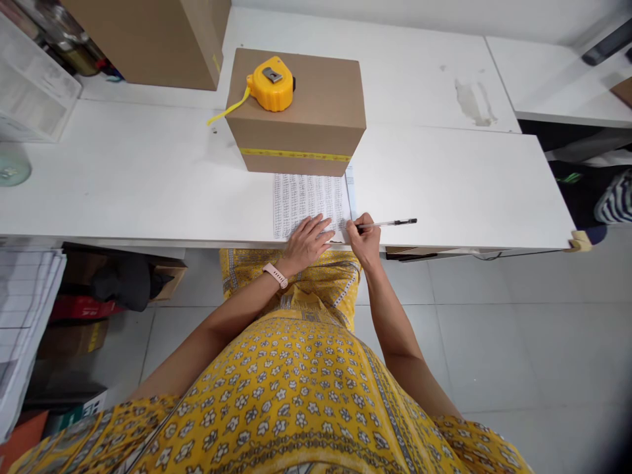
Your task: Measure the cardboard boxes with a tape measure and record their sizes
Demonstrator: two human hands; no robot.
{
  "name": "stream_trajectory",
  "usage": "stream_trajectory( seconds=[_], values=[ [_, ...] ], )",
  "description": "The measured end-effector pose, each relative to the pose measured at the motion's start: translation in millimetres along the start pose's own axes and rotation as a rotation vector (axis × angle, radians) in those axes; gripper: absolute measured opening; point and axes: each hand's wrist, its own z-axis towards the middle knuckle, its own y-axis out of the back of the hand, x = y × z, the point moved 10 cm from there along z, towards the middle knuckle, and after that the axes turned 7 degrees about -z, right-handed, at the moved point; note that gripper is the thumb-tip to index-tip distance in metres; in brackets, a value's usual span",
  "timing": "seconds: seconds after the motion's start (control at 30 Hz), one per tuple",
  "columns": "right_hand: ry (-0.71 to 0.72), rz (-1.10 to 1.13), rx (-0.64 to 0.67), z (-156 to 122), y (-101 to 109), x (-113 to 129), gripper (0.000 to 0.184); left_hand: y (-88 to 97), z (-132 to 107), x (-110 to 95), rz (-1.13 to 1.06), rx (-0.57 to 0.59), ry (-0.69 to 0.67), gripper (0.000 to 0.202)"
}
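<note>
A sheet of paper point(291, 204) covered in columns of handwriting lies at the front edge of the white table point(148, 178). My left hand point(306, 243), with a pale pink band at the wrist, rests flat on its lower part, fingers stretched out. Closed around a pen point(397, 222) is my right hand point(366, 240), at the sheet's lower right corner; the pen's back end points right and its tip is hidden by my fingers. Just beyond the sheet stands a cardboard box point(301, 135), over the paper's far edge. A yellow tape measure point(273, 84) sits on top of it.
A larger cardboard box point(148, 43) stands at the back left, beside a white container point(34, 79). A round greenish object point(14, 166) is at the left edge. Under the table at left are a black item point(123, 280) and boxes. A yellowish guard point(580, 241) covers the table's right corner.
</note>
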Motion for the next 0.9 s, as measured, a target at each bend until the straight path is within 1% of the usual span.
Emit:
stream_trajectory(
  seconds=[0.17,0.3,0.5,0.63,0.9],
  values=[
    [0.006,-0.025,0.008,0.5,-1.3,-0.4,0.029,1.8,-0.5,-2.4,0.024,-0.030,-0.027,0.026],
    [-0.002,-0.032,0.026,1.0,-2.5,-1.9,0.029,0.6,-0.1,-1.4,0.016,-0.003,-0.010,0.026],
    [-0.003,-0.026,0.006,2.3,-0.9,-4.4,0.028,0.3,1.4,-0.1,-0.012,0.031,0.021,0.027],
    [0.004,-0.054,0.028,3.1,-3.2,-5.5,0.027,0.9,1.9,-0.4,-0.008,0.034,0.025,0.027],
    [0.011,-0.064,0.021,2.3,-2.2,-4.6,0.027,1.6,1.6,-1.7,0.003,0.015,0.006,0.027]
  ],
)
